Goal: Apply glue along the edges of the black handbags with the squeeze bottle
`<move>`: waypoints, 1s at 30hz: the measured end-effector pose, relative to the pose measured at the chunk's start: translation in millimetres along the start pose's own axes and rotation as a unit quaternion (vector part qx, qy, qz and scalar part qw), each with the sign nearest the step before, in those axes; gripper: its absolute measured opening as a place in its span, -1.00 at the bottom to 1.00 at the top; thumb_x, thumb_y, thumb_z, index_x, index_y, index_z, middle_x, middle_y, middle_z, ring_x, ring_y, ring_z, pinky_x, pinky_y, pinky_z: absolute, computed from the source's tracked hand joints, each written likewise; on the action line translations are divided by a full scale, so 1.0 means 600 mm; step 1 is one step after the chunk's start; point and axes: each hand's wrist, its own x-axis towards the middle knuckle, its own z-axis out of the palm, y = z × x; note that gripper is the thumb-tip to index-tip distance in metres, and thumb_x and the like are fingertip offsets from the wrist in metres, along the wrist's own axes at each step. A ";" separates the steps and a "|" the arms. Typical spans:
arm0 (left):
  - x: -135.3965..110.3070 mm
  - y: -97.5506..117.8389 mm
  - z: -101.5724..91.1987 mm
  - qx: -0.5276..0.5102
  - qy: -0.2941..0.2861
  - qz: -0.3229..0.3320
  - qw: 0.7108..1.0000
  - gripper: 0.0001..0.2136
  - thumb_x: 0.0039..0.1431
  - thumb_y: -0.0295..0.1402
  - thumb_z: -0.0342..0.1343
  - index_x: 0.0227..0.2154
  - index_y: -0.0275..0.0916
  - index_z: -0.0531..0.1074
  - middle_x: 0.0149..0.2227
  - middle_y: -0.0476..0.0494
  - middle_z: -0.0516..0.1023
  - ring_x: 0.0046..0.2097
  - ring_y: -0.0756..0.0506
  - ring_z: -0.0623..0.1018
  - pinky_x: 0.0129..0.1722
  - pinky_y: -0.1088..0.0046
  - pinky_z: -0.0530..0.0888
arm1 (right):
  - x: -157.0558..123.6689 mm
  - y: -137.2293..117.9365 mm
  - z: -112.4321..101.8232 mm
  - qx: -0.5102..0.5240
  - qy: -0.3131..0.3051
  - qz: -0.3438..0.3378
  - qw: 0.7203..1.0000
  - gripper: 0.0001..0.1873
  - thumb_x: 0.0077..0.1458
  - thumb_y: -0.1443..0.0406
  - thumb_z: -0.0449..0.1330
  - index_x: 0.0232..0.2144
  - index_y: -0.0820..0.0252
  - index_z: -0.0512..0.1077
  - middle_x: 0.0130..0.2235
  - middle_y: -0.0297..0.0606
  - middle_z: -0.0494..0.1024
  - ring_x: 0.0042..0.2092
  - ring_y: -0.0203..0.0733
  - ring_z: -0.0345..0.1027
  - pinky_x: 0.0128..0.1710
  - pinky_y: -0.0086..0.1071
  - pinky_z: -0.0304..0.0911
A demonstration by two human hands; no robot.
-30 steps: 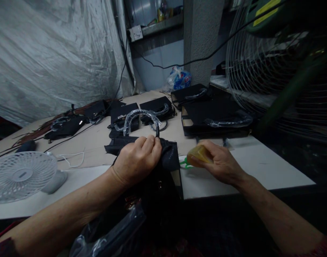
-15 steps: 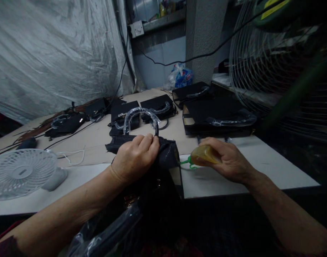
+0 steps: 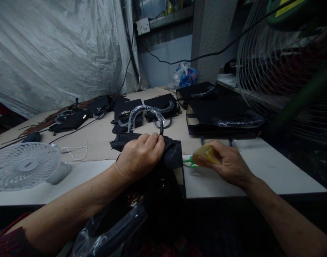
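Observation:
A black handbag (image 3: 163, 185) stands at the table's front edge, its plastic-wrapped handle (image 3: 142, 110) arching up behind my left hand. My left hand (image 3: 142, 153) is closed on the bag's top edge, near the base of that handle. In my right hand (image 3: 230, 162) is a squeeze bottle (image 3: 206, 155) of yellowish-brown liquid, tipped on its side. Its green nozzle (image 3: 188, 160) points left at the bag's right side edge; whether the tip touches is unclear. A second wrapped handle (image 3: 117, 228) hangs toward me, and the bag's lower part is lost in shadow.
Several black bags (image 3: 224, 114) with wrapped handles lie at the back of the table. A small white fan (image 3: 28, 166) stands at left, beside a white cord (image 3: 79, 155). A large wire-guarded fan (image 3: 259, 64) is at right, and a black cable (image 3: 206, 55) crosses above.
The whole scene has shifted slightly right in view. Both hands keep their grips, and the nozzle stays by the bag's right edge.

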 end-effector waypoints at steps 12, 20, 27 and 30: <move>-0.001 0.003 -0.001 0.001 0.001 -0.004 1.000 -0.80 0.36 -0.57 0.01 -0.13 -0.37 0.54 -0.23 -0.19 0.67 -0.32 -0.14 0.60 -0.51 0.35 0.50 | 0.011 -0.004 -0.002 0.015 -0.029 0.019 0.999 -0.56 0.29 -0.15 0.23 -0.30 0.06 0.44 -0.44 -0.32 0.54 -0.48 -0.12 0.42 -0.54 -0.32 0.25; -0.003 0.003 0.001 0.006 -0.016 -0.008 1.000 -0.80 0.38 -0.55 0.01 -0.11 -0.35 0.53 -0.21 -0.20 0.66 -0.32 -0.12 0.59 -0.50 0.38 0.47 | -0.004 -0.019 -0.006 0.072 -0.086 0.038 0.993 -0.59 0.27 -0.12 0.26 -0.30 0.07 0.47 -0.41 -0.32 0.57 -0.44 -0.12 0.45 -0.52 -0.33 0.28; -0.002 0.004 0.003 -0.002 -0.004 -0.011 1.000 -0.80 0.37 -0.56 0.00 -0.14 -0.34 0.54 -0.22 -0.18 0.67 -0.31 -0.13 0.60 -0.50 0.36 0.49 | -0.005 0.010 0.000 0.010 -0.010 0.034 0.999 -0.59 0.28 -0.12 0.24 -0.23 0.07 0.46 -0.42 -0.31 0.55 -0.45 -0.09 0.43 -0.49 -0.27 0.28; -0.002 0.003 0.004 -0.004 -0.004 -0.011 1.000 -0.79 0.37 -0.57 -0.01 -0.14 -0.35 0.54 -0.22 -0.19 0.67 -0.31 -0.13 0.60 -0.50 0.36 0.49 | -0.002 0.008 0.003 0.001 0.005 0.020 1.000 -0.57 0.29 -0.15 0.22 -0.23 0.06 0.45 -0.40 -0.29 0.55 -0.44 -0.06 0.44 -0.47 -0.25 0.30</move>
